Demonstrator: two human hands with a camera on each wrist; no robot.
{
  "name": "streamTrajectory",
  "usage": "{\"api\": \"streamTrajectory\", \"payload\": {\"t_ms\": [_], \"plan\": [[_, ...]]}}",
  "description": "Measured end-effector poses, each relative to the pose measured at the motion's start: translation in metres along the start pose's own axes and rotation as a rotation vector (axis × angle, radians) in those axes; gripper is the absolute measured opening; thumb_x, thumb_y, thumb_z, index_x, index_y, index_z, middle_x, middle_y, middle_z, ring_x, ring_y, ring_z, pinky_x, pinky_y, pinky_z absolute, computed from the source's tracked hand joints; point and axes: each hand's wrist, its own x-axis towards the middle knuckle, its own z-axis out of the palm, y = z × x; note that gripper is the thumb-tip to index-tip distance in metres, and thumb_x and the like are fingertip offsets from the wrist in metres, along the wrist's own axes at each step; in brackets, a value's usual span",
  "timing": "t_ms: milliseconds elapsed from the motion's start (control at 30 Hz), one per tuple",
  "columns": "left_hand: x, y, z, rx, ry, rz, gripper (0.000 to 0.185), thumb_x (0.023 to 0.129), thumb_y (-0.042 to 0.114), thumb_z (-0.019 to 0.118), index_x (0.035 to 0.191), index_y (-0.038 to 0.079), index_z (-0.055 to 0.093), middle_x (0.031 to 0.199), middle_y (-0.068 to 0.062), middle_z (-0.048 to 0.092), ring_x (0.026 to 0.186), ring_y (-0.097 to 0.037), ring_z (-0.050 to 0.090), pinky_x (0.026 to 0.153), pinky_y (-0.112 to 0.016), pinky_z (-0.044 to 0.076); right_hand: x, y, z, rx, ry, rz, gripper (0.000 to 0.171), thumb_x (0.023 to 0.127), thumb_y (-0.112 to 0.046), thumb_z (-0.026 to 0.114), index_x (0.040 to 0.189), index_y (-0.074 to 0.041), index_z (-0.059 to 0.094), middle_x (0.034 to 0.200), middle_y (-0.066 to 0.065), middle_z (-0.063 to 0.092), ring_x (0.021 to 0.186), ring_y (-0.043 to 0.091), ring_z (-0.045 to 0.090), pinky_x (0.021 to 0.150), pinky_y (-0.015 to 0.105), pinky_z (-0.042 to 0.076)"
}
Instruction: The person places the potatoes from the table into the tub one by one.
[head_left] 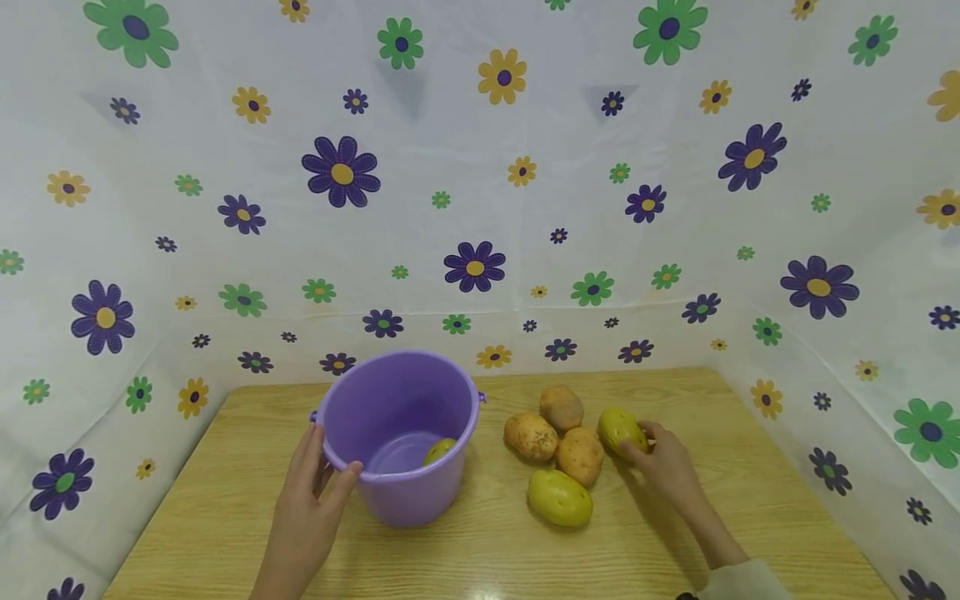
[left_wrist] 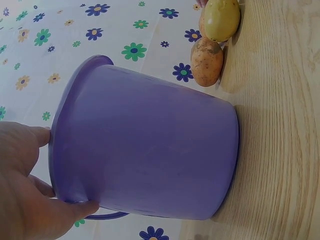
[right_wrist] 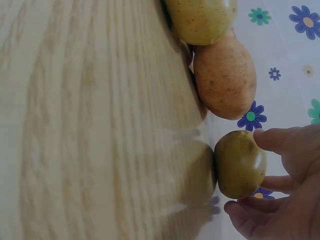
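Note:
A purple bucket (head_left: 405, 437) (left_wrist: 145, 155) stands on the wooden table (head_left: 480, 550), with one yellow-green potato (head_left: 438, 451) inside. My left hand (head_left: 311, 492) (left_wrist: 30, 190) grips its rim, thumb over the edge. To the right lie several potatoes: three brown ones (head_left: 531, 437) (head_left: 561, 407) (head_left: 579, 456) and a yellow-green one (head_left: 559, 497). My right hand (head_left: 660, 458) (right_wrist: 280, 185) curls its fingers round another yellow-green potato (head_left: 619, 428) (right_wrist: 240, 164) that rests on the table beside the pile.
White flowered cloth (head_left: 480, 208) walls in the table at the back and both sides. Bare tabletop lies in front of the bucket and to the right of the potatoes.

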Motion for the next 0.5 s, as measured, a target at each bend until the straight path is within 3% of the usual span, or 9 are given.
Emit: {"api": "streamTrajectory", "payload": {"t_ms": [200,500], "plan": [[0.0001,0.0013,0.0005,-0.009,0.008,0.006,0.084,0.105,0.035,0.063,0.165,0.004,0.012,0.172,-0.017,0.006,0.150,-0.043,0.030,0.115,-0.028,0.034,-0.0016,-0.0006,0.0050,-0.009,0.001,0.011,0.066,0.101,-0.022,0.068,0.144,0.019,0.038,0.136,0.045,0.048,0.122,0.056,0.053,0.100,0.065,0.054],[-0.0001,0.0005,0.0021,-0.028,0.025,0.030,0.081,0.105,0.030,0.063,0.165,0.004,0.014,0.171,-0.016,0.009,0.149,-0.043,0.031,0.112,-0.019,0.033,-0.0019,0.0038,0.0098,-0.042,0.030,-0.028,0.064,0.099,-0.014,0.071,0.143,0.019,0.039,0.134,0.044,0.050,0.118,0.054,0.057,0.094,0.064,0.056]]}}
